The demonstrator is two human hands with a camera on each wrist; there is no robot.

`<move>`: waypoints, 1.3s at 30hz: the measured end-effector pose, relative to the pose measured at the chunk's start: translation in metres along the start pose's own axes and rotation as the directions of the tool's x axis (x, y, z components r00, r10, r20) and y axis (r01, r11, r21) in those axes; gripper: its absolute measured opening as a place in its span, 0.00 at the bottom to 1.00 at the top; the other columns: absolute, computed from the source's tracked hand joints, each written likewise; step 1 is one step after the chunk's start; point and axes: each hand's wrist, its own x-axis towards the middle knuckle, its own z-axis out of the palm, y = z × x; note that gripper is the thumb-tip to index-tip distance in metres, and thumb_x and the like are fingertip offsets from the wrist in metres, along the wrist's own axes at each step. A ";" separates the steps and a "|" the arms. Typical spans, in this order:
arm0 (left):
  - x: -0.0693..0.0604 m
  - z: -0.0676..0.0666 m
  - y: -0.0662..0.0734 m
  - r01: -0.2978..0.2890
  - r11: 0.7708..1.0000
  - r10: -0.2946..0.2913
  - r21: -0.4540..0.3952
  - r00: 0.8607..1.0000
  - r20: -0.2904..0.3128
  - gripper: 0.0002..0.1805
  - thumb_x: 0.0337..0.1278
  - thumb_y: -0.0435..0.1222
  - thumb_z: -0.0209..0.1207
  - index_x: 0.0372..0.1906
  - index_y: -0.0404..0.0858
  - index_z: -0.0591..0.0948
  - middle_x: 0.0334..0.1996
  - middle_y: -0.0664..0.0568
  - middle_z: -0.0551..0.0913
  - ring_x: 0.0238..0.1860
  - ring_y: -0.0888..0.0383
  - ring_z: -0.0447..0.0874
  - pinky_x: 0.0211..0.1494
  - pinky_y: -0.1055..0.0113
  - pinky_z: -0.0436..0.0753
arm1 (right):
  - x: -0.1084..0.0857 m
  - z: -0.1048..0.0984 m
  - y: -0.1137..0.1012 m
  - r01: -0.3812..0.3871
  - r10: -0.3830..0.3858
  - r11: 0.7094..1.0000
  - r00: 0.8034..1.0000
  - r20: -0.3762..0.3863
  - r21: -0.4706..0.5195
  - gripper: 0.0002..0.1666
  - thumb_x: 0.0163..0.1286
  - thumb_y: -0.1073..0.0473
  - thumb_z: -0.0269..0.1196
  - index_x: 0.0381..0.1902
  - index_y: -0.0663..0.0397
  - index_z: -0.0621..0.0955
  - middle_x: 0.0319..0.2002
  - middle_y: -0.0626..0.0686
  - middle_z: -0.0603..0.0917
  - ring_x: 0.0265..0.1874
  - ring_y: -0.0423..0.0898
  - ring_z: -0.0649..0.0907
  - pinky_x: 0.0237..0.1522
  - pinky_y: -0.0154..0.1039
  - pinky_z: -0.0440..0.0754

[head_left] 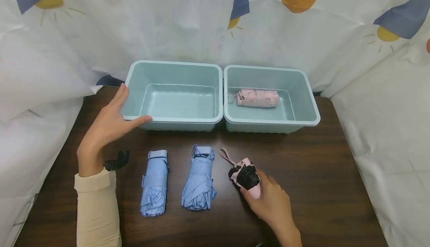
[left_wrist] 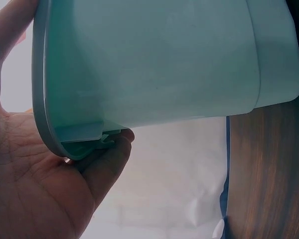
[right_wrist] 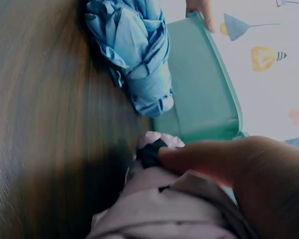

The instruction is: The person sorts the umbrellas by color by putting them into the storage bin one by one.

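Observation:
My left hand [head_left: 109, 122] holds the left end of the left light-green bin [head_left: 174, 120]; in the left wrist view its fingers [left_wrist: 107, 169] curl under the rim of the bin [left_wrist: 154, 59]. My right hand [head_left: 273, 202] grips a folded pink umbrella [head_left: 256, 190] with black showing at its end, just above the table; the right wrist view shows the thumb [right_wrist: 204, 158] against this umbrella [right_wrist: 169, 204]. Two folded blue umbrellas [head_left: 154, 183] [head_left: 199, 179] lie side by side on the table. Another pink umbrella [head_left: 258, 98] lies inside the right bin [head_left: 272, 122].
Both bins stand side by side at the back of the dark wooden table [head_left: 322, 172]. A white patterned curtain [head_left: 188, 26] hangs behind and along the sides. Beside my left wrist is a small black object [head_left: 117, 161].

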 end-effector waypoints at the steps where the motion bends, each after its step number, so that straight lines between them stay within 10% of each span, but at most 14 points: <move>1: 0.000 0.000 0.000 -0.001 1.000 0.001 -0.002 1.000 -0.001 0.65 0.60 0.62 0.69 0.86 0.54 0.35 0.86 0.66 0.28 0.87 0.34 0.42 0.73 0.21 0.60 | 0.001 -0.002 0.001 0.010 -0.010 1.000 1.000 -0.010 0.003 0.42 0.59 0.39 0.76 0.68 0.49 0.81 0.50 0.58 0.91 0.36 0.51 0.88 0.30 0.48 0.79; 39: -0.001 0.001 0.000 0.000 1.000 0.000 -0.006 1.000 0.002 0.65 0.61 0.62 0.69 0.86 0.53 0.36 0.85 0.67 0.28 0.88 0.36 0.38 0.75 0.22 0.57 | 0.050 -0.100 0.021 0.353 -0.350 0.927 0.935 -0.045 0.124 0.42 0.56 0.47 0.82 0.67 0.43 0.79 0.55 0.45 0.89 0.39 0.40 0.86 0.40 0.37 0.85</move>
